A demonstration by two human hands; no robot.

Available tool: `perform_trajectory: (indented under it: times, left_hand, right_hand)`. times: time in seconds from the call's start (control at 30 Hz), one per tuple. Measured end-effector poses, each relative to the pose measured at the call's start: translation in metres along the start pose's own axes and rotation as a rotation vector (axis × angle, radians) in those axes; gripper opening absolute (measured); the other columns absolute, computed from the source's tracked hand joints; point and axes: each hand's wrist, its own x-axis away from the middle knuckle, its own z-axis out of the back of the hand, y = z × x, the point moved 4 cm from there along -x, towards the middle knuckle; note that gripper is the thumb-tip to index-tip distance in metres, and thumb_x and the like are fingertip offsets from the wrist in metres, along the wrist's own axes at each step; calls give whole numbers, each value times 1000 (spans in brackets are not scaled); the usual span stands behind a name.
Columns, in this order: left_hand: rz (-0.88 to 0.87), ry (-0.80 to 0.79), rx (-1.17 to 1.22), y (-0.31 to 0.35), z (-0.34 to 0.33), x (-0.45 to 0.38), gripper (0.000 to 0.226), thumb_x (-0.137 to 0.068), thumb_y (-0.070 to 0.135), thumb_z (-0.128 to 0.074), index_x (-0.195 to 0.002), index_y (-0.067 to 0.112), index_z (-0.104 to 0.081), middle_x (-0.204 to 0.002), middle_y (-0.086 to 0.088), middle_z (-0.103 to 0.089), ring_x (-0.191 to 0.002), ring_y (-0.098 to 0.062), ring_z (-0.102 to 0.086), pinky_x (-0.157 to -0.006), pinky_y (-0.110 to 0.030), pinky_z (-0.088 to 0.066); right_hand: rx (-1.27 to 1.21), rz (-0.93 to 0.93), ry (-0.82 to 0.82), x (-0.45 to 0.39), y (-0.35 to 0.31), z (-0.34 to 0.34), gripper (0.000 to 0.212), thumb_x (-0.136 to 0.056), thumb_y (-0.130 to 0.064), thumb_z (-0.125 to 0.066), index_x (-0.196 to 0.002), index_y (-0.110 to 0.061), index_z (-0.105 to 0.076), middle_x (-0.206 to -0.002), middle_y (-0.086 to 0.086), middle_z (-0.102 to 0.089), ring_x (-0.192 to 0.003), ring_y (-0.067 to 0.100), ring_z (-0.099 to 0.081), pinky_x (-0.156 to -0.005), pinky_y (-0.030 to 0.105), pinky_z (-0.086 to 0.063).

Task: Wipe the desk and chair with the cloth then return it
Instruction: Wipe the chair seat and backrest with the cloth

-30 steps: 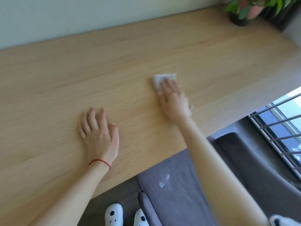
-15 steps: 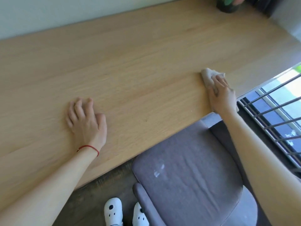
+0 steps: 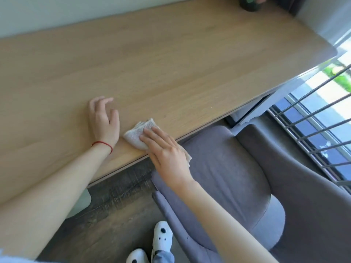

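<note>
Both hands near desk edge; right hand apparently flattens cloth.

Dark plant pot at far corner; metal railing by window; white slippers on wood floor.

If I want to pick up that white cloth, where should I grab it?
Probably pinch the bunched corner of the cloth that pokes out past the right hand, coming from above. It lies flat on the desk near the front edge, so only that raised fold offers something to grip.
</note>
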Motion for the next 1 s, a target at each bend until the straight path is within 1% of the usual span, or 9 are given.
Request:
perform_trajectory:
  times: [0.1,0.23,0.4,0.53,0.63,0.77,0.83,0.9,1.0]
  left_hand:
    - [-127,-20,119,17,14,29,33,-76,-7,-41,-95,3,-66,-100,-21,-58,-96,-32,-55,-85,-41,-46]
    - [-95,-124,245,26,9,121,25,-80,2,-42,-86,17,-62,-83,-3,-60,-70,-9,-51,-67,-20,-39]
    - [37,-394,129,6,-36,219,20,-78,-2,-54,-88,12,-65,-89,-2,-63,-81,-20,-60,-72,-33,-50]
    - [207,-363,66,-9,-65,242,17,-79,1,-55,-89,11,-66,-94,-6,-63,-90,-26,-59,-78,-33,-46]
    - [331,-249,-52,-22,-86,254,24,-76,4,-60,-99,7,-65,-108,-15,-60,-103,-34,-52,-90,-38,-39]
    - [658,-134,-113,-36,-115,291,60,-77,17,-67,-129,-1,-43,-133,-23,-41,-120,-40,-42,-99,-43,-33]
    - [777,-145,-59,-42,-129,309,65,-83,18,-63,-137,-1,-32,-136,-24,-38,-120,-42,-44,-95,-45,-38]
    - [791,-122,-76,-45,-134,318,60,-86,20,-59,-137,2,-32,-133,-23,-41,-115,-42,-49,-87,-48,-43]
    - [747,-50,-138,-47,-136,320,54,-84,22,-59,-130,2,-40,-128,-21,-46,-108,-42,-53,-81,-48,-46]
  right_hand:
    - [-92,-74,12,23,4,22,30,-95,-11,-54,-124,-12,-63,-126,5,-66,-126,15,-53,-102,30,-43]
    - [-269,-381,142,62,37,49,20,-94,-23,-55,-111,-26,-66,-65,-26,-58,-61,-14,-55,-59,5,-41]
    - [-635,-772,118,108,91,30,24,-97,-31,-51,-86,-15,-66,-67,-2,-61,-60,9,-55,-57,26,-46]
    - [-753,-884,86,132,128,-6,32,-96,-30,-52,-90,0,-62,-77,7,-58,-70,17,-53,-65,33,-45]
    - [-863,-968,42,152,154,-30,30,-96,-30,-53,-82,-6,-65,-78,7,-61,-70,16,-55,-61,28,-48]
    - [-1175,-1193,-9,173,188,-57,32,-95,-38,-51,-100,-11,-68,-92,13,-71,-78,22,-66,-70,32,-54]
    - [-1381,-1257,-52,179,202,-66,43,-96,-46,-43,-102,-10,-66,-84,10,-75,-70,19,-71,-59,27,-57]
    - [-1213,-1293,-108,184,217,-71,36,-94,-45,-46,-89,-14,-65,-64,4,-67,-47,13,-64,-41,19,-48]
    - [-663,-1058,-17,177,241,-70,19,-88,-24,-56,-71,-19,-59,-67,0,-55,-61,17,-52,-56,25,-41]
